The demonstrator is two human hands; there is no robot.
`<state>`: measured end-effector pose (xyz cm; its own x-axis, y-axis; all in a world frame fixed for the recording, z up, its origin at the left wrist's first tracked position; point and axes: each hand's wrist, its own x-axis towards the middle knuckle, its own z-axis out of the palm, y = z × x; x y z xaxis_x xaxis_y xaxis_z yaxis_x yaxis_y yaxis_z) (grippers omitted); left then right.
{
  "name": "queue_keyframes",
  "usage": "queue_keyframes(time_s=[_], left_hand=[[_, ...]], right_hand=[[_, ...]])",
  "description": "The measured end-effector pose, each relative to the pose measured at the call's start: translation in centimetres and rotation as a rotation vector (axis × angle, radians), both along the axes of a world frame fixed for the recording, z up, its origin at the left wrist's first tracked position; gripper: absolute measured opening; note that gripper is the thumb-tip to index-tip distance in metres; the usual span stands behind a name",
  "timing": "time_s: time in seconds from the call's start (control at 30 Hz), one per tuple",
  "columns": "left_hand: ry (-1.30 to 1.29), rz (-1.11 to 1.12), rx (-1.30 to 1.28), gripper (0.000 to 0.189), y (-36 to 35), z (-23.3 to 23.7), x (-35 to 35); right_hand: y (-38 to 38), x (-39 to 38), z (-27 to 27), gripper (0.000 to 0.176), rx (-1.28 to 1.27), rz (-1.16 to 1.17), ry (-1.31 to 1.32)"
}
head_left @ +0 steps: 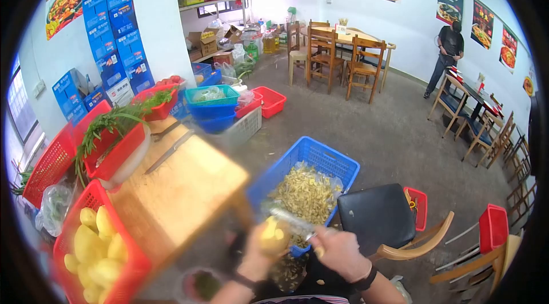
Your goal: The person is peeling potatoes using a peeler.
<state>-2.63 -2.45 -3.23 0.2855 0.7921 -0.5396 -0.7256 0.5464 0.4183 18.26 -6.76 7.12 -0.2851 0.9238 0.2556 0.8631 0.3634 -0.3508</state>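
in the head view, the potato (275, 236) sits in the left hand (257, 254), against the fingers at its upper end; that hand is clamped around it, low in the view and in front of the body. the right hand (342, 255) is closed on the handle of a bladed tool (293, 223), whose metal blade reaches left to the top of the potato. both are held over the near end of a blue plastic basket (269, 180), which holds a heap of pale peelings (304, 188) on clear plastic.

a black-seated chair (377, 217) stands close beside the basket, just beyond the right hand, with a small red basket (421, 210) at its far side. to the left is a wooden surface (194, 170) with two knives, one long (169, 152) and one shorter (166, 131), near its far end. a red basket (135, 247) of peeled yellow potatoes (94, 247) stands by the surface's near left side; leafy greens (117, 127) lie over another red basket farther up. across the room a person (451, 46) in dark clothes stands near the wall.

the held potato is yellow and rounded, slightly blurred, with a paler patch on top. the blade is blurred too.
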Motion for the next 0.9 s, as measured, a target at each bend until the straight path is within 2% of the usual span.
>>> queue_keyframes(time_s=[0.07, 0.1, 0.17, 0.23, 0.3, 0.37, 0.4, 0.43, 0.5, 0.57, 0.6, 0.63, 0.67, 0.7, 0.77, 0.8, 0.83, 0.87, 0.9], left_hand=[[0.009, 0.037, 0.008, 0.053, -0.1, -1.2, 0.1], [0.018, 0.071, 0.023, 0.054, -0.2, -0.8, 0.1], [0.014, 0.061, 0.051, 0.055, -0.9, 0.5, 0.3], [0.105, 0.025, 0.05, 0.057, -0.9, 1.3, -0.1], [0.073, 0.01, 0.08, 0.058, -0.9, 1.2, -0.1], [0.086, 0.033, 0.073, 0.057, -1.0, 1.6, -0.1], [-0.035, -0.011, 0.109, 0.06, -0.7, 0.6, -0.3], [-0.039, -0.009, 0.109, 0.06, -0.9, -0.2, -0.4], [-0.024, -0.064, 0.207, 0.064, -0.9, 0.8, -0.5], [-0.105, -0.099, 0.245, 0.069, -0.8, 0.0, -0.8], [-0.049, -0.101, 0.243, 0.071, -0.9, 0.1, -0.8], [0.008, -0.104, 0.241, 0.072, -1.1, 0.2, -0.9], [0.007, -0.105, 0.246, 0.072, -1.0, 0.9, -0.9], [0.147, -0.167, 0.342, 0.072, -1.2, 2.1, -0.8], [0.426, -0.281, 0.525, 0.073, -1.6, 3.8, -0.7], [0.425, -0.281, 0.513, 0.073, -1.8, 3.3, -0.6], [0.092, -0.15, 0.31, 0.072, -1.5, 2.4, -0.1], [-0.241, -0.015, 0.112, 0.071, -1.1, 2.0, 0.4], [-0.243, -0.013, 0.117, 0.071, -0.9, 2.1, 0.9]], right_hand=[[-0.4, -0.8, -0.6, 0.021, -0.049, 0.135, -0.021], [0.4, -0.1, -1.1, 0.022, -0.001, 0.107, 0.007], [2.1, 0.9, -0.8, 0.019, -0.107, -0.136, -0.054], [2.0, 1.1, -0.7, 0.019, -0.061, -0.126, -0.008], [0.1, -0.3, 0.0, 0.019, -0.106, 0.103, 0.112], [0.7, -0.4, -0.9, 0.02, -0.2, 0.117, 0.07], [1.9, 0.0, -1.8, 0.02, -0.179, -0.021, 0.059], [2.8, 0.6, -2.6, 0.021, -0.157, -0.155, 0.047], [3.0, 0.8, -1.9, 0.021, -0.151, -0.196, 0.103], [0.9, 0.0, -1.1, 0.023, -0.116, -0.023, 0.191], [0.9, -0.3, -1.3, 0.025, -0.27, 0.018, 0.195], [1.2, 0.1, -2.3, 0.025, -0.278, 0.017, 0.201], [2.6, 1.3, -3.8, 0.025, -0.233, -0.09, 0.167], [3.6, 2.2, -4.8, 0.025, -0.186, -0.198, 0.136], [3.5, 2.4, -5.1, 0.025, -0.137, -0.191, 0.212], [2.5, 1.7, -4.5, 0.025, -0.149, -0.161, 0.31], [1.6, 0.9, -3.7, 0.025, -0.153, -0.132, 0.411], [0.8, 0.2, -3.3, 0.024, -0.13, -0.092, 0.4], [0.0, -0.6, -3.2, 0.022, -0.136, -0.042, 0.474]])
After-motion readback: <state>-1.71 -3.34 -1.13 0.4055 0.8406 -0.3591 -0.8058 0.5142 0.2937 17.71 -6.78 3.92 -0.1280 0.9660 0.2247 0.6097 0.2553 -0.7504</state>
